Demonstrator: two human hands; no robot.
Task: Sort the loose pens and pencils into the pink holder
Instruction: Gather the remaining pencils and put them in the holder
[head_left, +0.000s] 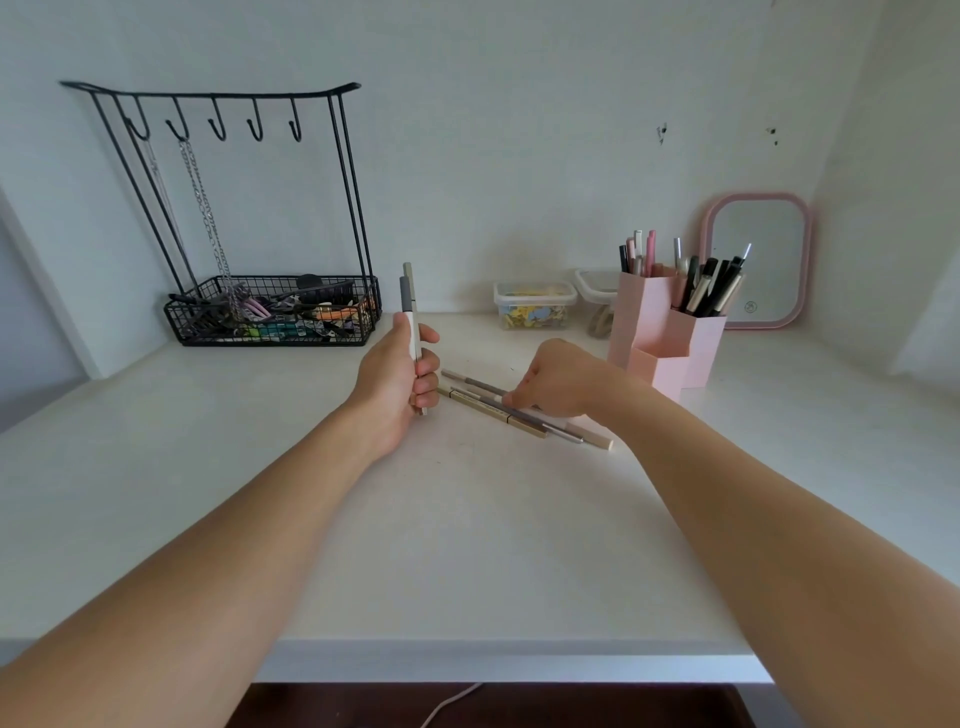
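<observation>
My left hand (400, 379) grips two pens (410, 296) upright above the white desk (467, 519), one grey-capped, one beige. Several loose pens (488, 402), gold, grey and beige, lie side by side on the desk just right of that hand. My right hand (556, 382) reaches down onto them, its fingertips pinching one of the grey pens near its middle. The pink holder (654, 332), made of joined hexagonal tubes, stands at the right rear and holds several pens and pencils in its tall compartments; its low front compartment looks empty.
A black wire rack (270, 312) with hooks, chains and a basket of clips stands at the back left. Two small clear boxes (535, 304) sit behind the loose pens. A pink-framed mirror (758, 260) leans on the wall at the right. A cable hangs below the desk's front edge.
</observation>
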